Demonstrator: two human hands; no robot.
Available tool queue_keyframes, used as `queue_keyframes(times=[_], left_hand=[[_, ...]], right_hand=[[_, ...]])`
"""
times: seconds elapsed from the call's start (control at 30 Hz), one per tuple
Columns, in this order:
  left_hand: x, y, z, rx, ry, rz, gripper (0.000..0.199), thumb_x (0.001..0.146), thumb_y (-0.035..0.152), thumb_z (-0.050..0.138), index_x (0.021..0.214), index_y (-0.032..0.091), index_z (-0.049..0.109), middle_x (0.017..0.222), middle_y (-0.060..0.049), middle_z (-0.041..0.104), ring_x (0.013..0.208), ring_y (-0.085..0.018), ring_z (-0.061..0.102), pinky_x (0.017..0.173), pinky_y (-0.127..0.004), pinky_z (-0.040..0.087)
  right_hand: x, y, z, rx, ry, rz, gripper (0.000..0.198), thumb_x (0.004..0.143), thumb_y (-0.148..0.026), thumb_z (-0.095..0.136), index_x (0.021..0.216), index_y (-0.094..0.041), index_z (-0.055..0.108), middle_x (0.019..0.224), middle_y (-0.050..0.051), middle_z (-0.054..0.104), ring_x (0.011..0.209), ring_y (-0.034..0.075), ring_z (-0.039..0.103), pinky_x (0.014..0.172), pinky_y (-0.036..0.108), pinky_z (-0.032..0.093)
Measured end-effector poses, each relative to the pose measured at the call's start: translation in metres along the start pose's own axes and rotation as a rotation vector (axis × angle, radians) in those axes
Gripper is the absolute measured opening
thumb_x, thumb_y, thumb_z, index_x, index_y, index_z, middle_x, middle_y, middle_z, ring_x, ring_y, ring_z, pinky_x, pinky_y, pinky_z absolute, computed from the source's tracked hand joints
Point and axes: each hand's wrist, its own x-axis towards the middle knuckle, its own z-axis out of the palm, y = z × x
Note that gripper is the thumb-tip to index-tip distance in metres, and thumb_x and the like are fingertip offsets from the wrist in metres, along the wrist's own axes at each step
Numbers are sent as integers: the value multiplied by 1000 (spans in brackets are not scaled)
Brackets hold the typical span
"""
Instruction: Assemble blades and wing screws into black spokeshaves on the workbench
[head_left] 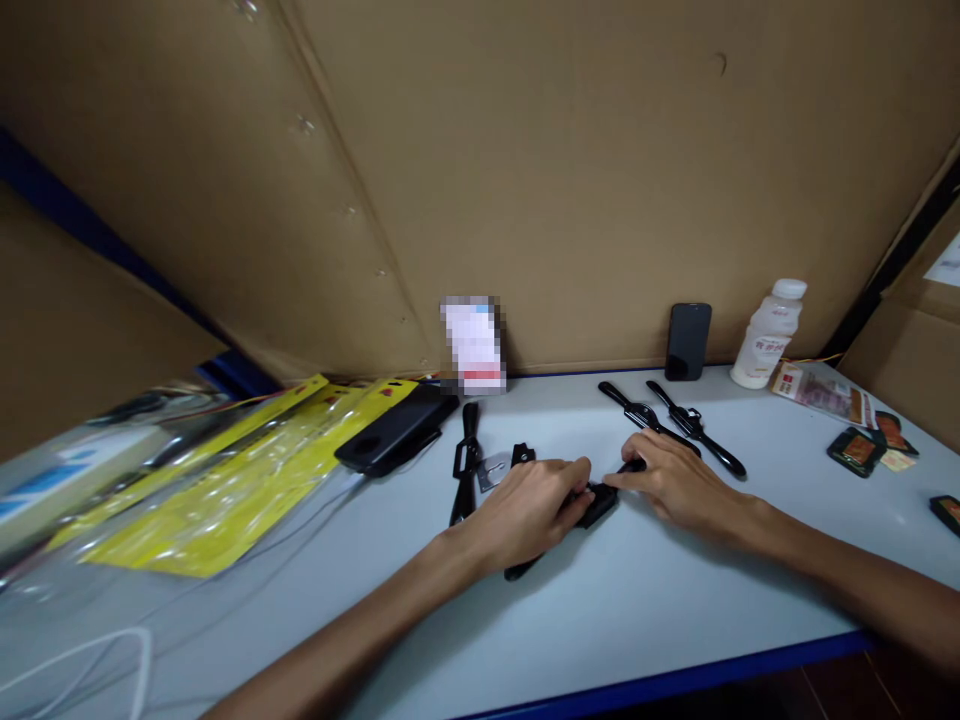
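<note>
I see a black wristwatch with a dark rectangular case and black strap (596, 503) lying flat on the pale grey tabletop (675, 610), near the middle. One strap end runs out from under my left hand (525, 510) toward the near edge. My left hand is curled with its fingertips pinched on the left side of the case; my right hand (675, 485) lies flat-knuckled, its thumb and forefinger pressed together against the case's right end. Both hands are clamped on the same watch.

Just behind my right hand lie two more black strapped watches (675, 425), side by side and slanted. To the left of my left hand lies another black strap (465, 460) with a small silvery piece (491, 470) beside it. Farther left sit a black flat case (394, 430) and yellow plastic packaging sleeves (225, 480). Against the brown cardboard wall (600, 150) stand a dark phone (688, 341) and a white plastic bottle (769, 335). Small dark packets (862, 448) lie at the right. Nothing sits between my hands and the watch.
</note>
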Motion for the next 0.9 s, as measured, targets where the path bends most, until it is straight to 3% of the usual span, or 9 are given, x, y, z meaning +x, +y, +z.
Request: queue_keyframes(times=[0.17, 0.57, 0.9], left_hand=[[-1, 7, -6, 135, -72, 18, 23, 98, 26, 43, 82, 18, 56, 68, -4, 65, 55, -17, 60, 52, -29, 30], [2, 10, -9, 290, -99, 86, 18, 94, 21, 42, 94, 16, 60, 71, -8, 69, 61, -24, 67, 57, -30, 42], [4, 11, -19, 172, -153, 20, 20, 89, 22, 47, 78, 17, 63, 64, -6, 65, 59, -22, 63, 57, -30, 41]], right_hand=[[0, -8, 7, -7, 6, 114, 44, 86, 1, 47, 114, -21, 72, 93, 8, 57, 83, 20, 50, 74, 33, 39], [1, -13, 10, -43, 0, 75, 39, 96, -8, 43, 126, -19, 65, 100, 10, 57, 94, 24, 51, 84, 38, 43], [-1, -13, 18, -69, -32, 46, 45, 97, -9, 40, 138, -18, 55, 116, 14, 58, 107, 27, 50, 94, 43, 43]])
